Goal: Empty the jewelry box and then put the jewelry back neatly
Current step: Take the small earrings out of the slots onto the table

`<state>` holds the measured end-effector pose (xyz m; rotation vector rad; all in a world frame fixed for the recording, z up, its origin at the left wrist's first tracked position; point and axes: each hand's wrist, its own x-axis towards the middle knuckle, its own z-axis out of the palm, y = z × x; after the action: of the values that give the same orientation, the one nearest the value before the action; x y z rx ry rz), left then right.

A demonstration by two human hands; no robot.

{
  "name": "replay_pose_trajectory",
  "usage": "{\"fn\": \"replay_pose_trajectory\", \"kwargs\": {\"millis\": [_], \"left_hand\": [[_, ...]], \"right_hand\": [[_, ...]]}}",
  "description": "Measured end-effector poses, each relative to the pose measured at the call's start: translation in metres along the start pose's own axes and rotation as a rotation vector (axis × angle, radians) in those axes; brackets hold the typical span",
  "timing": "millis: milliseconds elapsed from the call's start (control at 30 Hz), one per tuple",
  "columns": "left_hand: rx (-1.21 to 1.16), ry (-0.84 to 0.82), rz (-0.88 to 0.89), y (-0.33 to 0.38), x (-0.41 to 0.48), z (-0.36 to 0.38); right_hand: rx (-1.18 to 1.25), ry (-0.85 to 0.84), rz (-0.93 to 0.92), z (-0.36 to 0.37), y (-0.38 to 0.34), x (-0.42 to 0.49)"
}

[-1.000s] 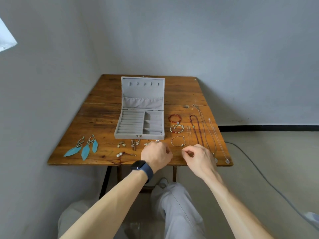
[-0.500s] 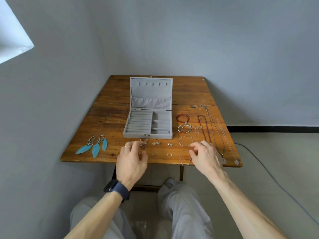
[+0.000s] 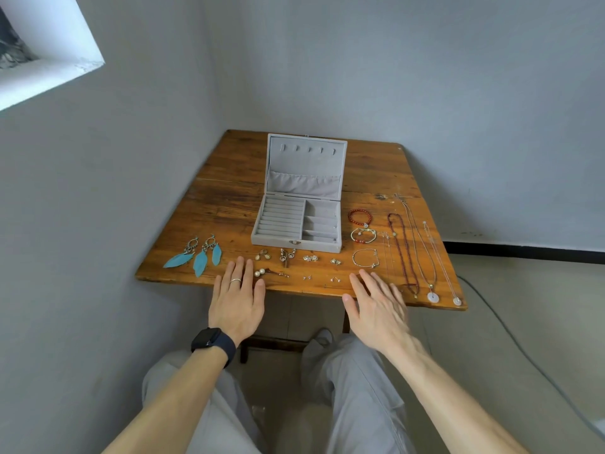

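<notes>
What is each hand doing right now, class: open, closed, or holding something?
Left hand: open and flat at the table's near edge, holding nothing; a ring sits on one finger.
Right hand: open, fingers spread, holding nothing.

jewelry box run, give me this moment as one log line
phase: box emptied | jewelry box: open, compartments bare | jewelry: laid out on table | left hand: open, flat | right hand: open, holding nothing

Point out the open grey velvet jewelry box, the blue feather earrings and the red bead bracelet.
Open grey velvet jewelry box [image 3: 296, 244]: head view, on its front wall.
Blue feather earrings [image 3: 199, 263]: head view, on the middle feather.
Red bead bracelet [image 3: 351, 217]: head view, on its left beads.
</notes>
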<state>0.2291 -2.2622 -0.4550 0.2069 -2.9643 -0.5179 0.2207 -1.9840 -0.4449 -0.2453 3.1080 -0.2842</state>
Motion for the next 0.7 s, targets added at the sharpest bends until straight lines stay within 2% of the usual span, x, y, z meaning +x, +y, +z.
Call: {"fn": "replay_pose_trajectory", "kwargs": {"millis": [200, 400, 567, 700], "left_hand": [[0.041, -0.006, 0.039, -0.005, -0.003, 0.0], [0.038, 0.009, 0.042, -0.004, -0.005, 0.001], [0.048, 0.015, 0.04, -0.003, -0.004, 0.001], [0.047, 0.022, 0.04, -0.003, -0.005, 0.003]], "right_hand": [[0.031, 0.024, 0.013, 0.002, -0.006, 0.001], [0.137, 0.291, 0.106, -0.004, 0.005, -0.013], [0.129, 0.277, 0.073, 0.001, 0.008, -0.024], [0.101, 0.202, 0.022, 0.005, -0.001, -0.026]]}}
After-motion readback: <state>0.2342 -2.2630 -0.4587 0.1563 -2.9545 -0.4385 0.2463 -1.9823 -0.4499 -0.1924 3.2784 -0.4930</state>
